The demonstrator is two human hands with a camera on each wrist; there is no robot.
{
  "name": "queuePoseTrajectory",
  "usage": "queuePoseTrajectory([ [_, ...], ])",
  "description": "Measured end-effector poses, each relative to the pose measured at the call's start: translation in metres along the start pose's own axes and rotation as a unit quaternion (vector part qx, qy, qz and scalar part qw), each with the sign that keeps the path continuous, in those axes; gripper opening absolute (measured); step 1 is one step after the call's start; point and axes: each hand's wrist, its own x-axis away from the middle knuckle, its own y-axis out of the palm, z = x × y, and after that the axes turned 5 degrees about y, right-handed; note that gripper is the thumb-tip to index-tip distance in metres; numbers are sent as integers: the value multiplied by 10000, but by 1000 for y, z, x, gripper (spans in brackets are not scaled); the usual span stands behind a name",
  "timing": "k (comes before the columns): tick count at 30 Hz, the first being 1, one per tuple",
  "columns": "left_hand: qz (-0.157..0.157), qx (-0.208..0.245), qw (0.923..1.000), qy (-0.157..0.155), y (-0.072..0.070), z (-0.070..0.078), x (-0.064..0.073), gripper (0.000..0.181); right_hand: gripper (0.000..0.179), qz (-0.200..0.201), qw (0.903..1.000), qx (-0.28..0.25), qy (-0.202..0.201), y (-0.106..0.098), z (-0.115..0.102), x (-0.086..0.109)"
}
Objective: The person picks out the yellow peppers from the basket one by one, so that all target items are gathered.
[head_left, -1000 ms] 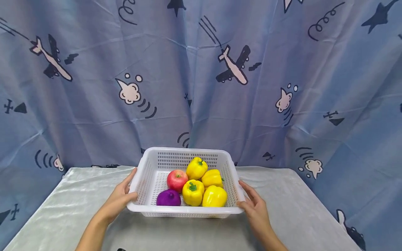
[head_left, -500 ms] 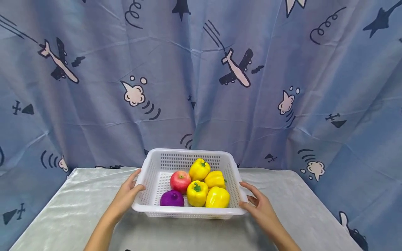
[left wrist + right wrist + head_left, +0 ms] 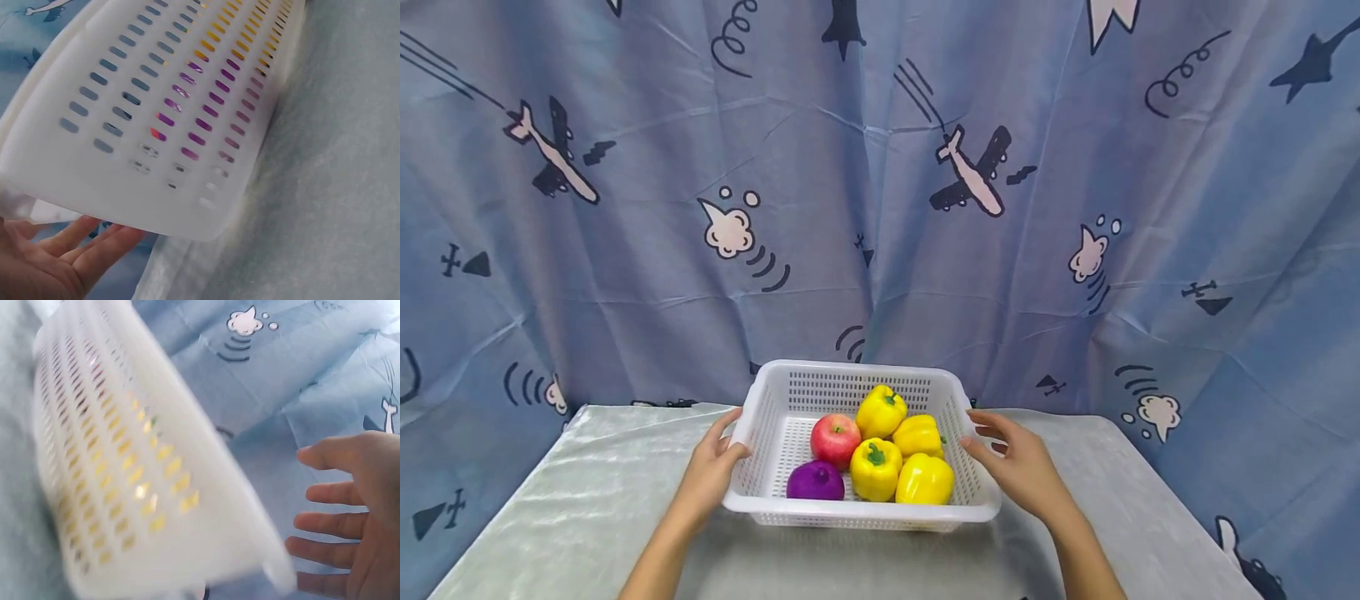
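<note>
A white plastic basket (image 3: 861, 508) with slotted walls sits on the cloth-covered table. Inside are a red apple (image 3: 835, 440), a round purple fruit or vegetable (image 3: 816, 481) with a short stub, and several yellow bell peppers (image 3: 876, 469). At the basket's left end my left hand (image 3: 709, 471) holds the rim, thumb on top and fingers outside; its fingers (image 3: 106, 250) reach behind the end wall in the left wrist view. Near the opposite end is my right hand (image 3: 1018, 462). In the right wrist view its fingers (image 3: 331, 525) are spread and apart from the basket.
A pale shiny cloth (image 3: 625, 475) covers the table. Behind it and along the sides hangs a blue curtain (image 3: 820, 183) printed with planes and clouds. A small dark object (image 3: 1024, 597) shows at the bottom edge of the head view.
My right hand has come off the basket's rim and moved up along its right end. The left hand has slid slightly farther along the left rim. The head view has shifted a little.
</note>
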Motion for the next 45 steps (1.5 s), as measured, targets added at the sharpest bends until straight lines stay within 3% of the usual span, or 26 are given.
queuePoseTrajectory([
  [7,59,84,9999,113,1,-3,2,63,50,-57,9988,29,-481,7,-30,-14],
  [12,55,265,9995,131,4,-5,2,63,49,18,9983,-294,-498,14,-44,-19],
  [20,51,347,9993,149,9,-5,1,64,46,-33,9965,-633,-542,37,-44,-23],
  [29,143,145,9997,134,3,-3,2,64,48,-352,9942,-728,-709,65,-42,-27],
  [36,117,246,9995,155,5,-4,1,65,47,-582,9931,-407,-929,76,-37,-29],
  [45,215,-10,9997,103,1,-5,0,65,47,-1155,9836,-89,-1379,86,-36,-29],
])
